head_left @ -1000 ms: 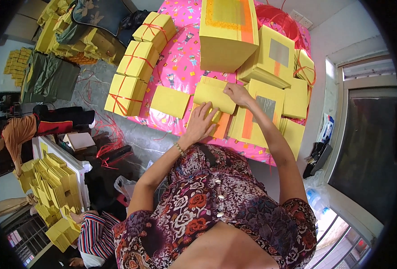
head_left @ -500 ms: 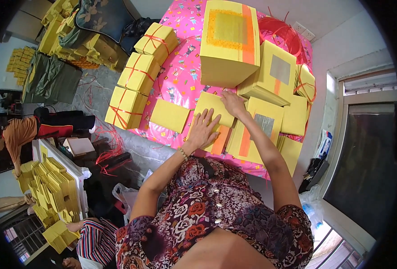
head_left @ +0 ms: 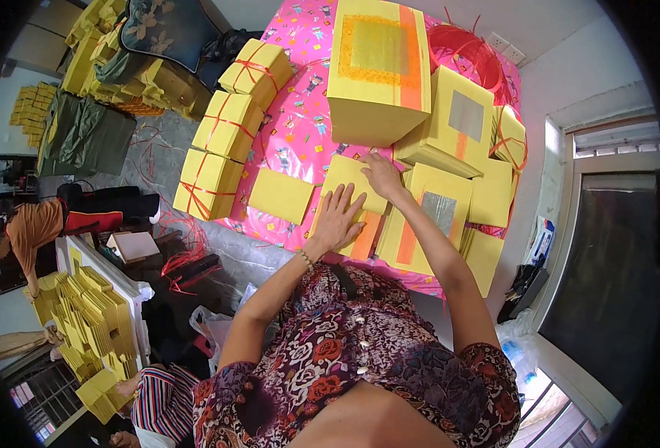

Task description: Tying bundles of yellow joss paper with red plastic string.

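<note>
Yellow paper stack [head_left: 348,179] sits on the pink cloth [head_left: 300,127], right at the table's near edge, and both hands are on it. Left hand [head_left: 339,218] lies flat, fingers spread wide, pressing the stack down onto an orange-striped sheet beneath. Right hand [head_left: 382,173] rests on the far corner, fingers together and curled over the edge; whether it pinches a sheet I cannot tell. Compared with a second ago, the right hand has drawn in from the stack's far side toward its right corner, and the left has slid slightly further onto the top: looks like squaring and steadying the pile rather than lifting it. Just left lies 1 loose yellow pack [head_left: 280,196]. Beyond it, 3 tied bundles [head_left: 225,127] with red string run along the cloth's left side. Ahead stands a tall yellow box [head_left: 374,71], and more flat yellow packets [head_left: 460,123] lie to the right. Another person [head_left: 27,231] bends over at far left.
</note>
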Motion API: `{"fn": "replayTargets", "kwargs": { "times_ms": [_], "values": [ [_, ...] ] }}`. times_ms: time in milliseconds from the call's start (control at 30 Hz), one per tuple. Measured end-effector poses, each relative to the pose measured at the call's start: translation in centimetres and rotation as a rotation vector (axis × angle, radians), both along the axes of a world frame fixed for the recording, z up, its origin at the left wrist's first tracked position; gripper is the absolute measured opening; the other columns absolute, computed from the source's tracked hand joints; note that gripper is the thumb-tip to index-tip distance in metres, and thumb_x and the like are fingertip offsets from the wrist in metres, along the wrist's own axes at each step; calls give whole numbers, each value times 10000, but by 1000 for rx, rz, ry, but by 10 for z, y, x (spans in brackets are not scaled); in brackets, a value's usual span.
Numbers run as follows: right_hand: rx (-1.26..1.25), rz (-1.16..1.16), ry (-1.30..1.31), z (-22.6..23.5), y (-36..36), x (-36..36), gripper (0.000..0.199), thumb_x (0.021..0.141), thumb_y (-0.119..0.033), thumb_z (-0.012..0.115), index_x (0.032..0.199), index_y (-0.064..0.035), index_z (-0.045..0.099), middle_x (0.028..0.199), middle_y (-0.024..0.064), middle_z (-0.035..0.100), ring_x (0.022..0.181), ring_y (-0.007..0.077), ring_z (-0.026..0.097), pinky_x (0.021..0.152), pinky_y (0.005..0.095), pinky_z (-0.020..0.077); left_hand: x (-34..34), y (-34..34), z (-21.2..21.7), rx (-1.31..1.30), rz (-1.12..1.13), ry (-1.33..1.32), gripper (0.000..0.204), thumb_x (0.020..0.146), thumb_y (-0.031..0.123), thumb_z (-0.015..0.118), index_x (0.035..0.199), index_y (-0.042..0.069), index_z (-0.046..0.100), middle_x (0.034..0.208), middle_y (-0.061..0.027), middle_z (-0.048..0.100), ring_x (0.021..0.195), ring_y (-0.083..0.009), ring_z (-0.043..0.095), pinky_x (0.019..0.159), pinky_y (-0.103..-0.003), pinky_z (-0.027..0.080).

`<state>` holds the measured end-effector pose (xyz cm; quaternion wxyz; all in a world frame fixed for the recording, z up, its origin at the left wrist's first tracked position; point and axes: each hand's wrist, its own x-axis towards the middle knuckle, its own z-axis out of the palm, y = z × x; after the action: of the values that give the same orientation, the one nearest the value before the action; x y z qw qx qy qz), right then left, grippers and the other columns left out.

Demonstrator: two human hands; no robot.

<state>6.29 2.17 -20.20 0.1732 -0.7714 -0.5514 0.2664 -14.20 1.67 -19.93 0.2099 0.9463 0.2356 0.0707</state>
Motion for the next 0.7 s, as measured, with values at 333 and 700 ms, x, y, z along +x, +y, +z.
{"fn": "replayTargets", "kwargs": {
  "times_ms": [333,700],
  "values": [
    [55,-3,-31,-7,0,-5,300,854,-163,604,1141,-74,595,1168,167,580,1109,351,544,944,441,430,-2,-1,-2,-50,13,-10,699,873,464,534,1456,134,334,1443,-229,330,1369,-422,240,1125,-556,172],
    [149,28,-189,32,-9,-16,331,814,-148,652,1127,-70,580,1093,167,587,960,378,598,857,473,477,-11,1,-14,21,-57,-35,739,849,533,515,1395,49,392,1447,-245,328,1390,-426,204,1139,-546,164]
  ]
}}
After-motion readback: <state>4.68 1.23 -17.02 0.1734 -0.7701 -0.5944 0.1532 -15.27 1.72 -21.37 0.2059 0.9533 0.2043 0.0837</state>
